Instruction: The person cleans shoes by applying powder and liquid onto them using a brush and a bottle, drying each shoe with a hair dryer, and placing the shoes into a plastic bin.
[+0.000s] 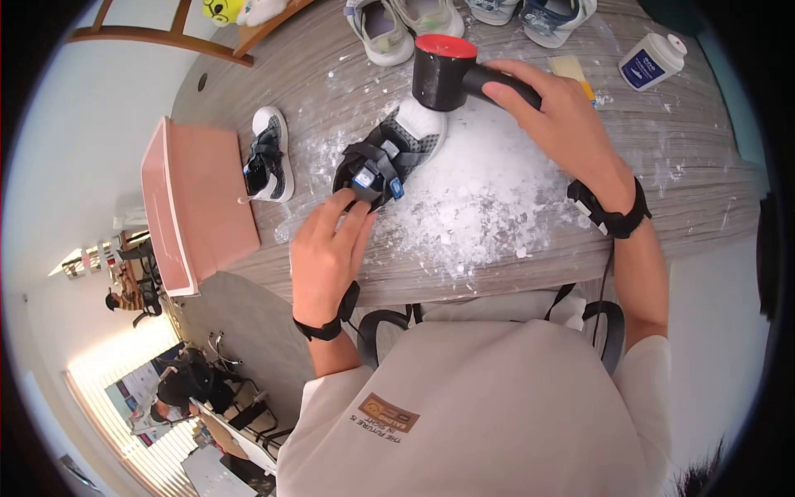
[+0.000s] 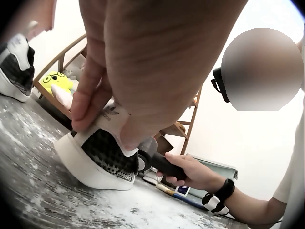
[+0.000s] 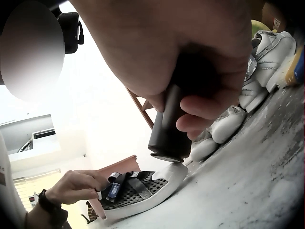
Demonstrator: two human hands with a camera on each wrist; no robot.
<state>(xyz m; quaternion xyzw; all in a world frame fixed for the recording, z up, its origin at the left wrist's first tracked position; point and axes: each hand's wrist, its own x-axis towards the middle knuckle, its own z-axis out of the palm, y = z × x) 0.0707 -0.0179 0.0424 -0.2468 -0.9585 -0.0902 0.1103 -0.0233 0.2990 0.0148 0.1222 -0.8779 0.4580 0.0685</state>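
Observation:
A black mesh shoe with a white toe [image 1: 421, 120] stands on the powder-strewn table. My left hand [image 1: 325, 253] pinches its heel; in the left wrist view the fingers lie on both sides of the white heel [image 2: 114, 119]. My right hand [image 1: 563, 120] grips the handle of a black cylindrical tool with a red top [image 1: 445, 48]. The tool's barrel [image 3: 170, 138] is over the shoe's white toe [image 3: 172, 174], very close to it; whether they touch I cannot tell. Straps and a blue-white tag lie over the shoe's opening.
White powder [image 1: 489, 190] is spread right of the shoe. A matching shoe [image 1: 269, 157] and a pink bin [image 1: 207, 199] are at the left. Several pale shoes [image 1: 381, 33] line the far edge. A brush [image 1: 571, 73] and a white bottle [image 1: 652, 62] are at the far right.

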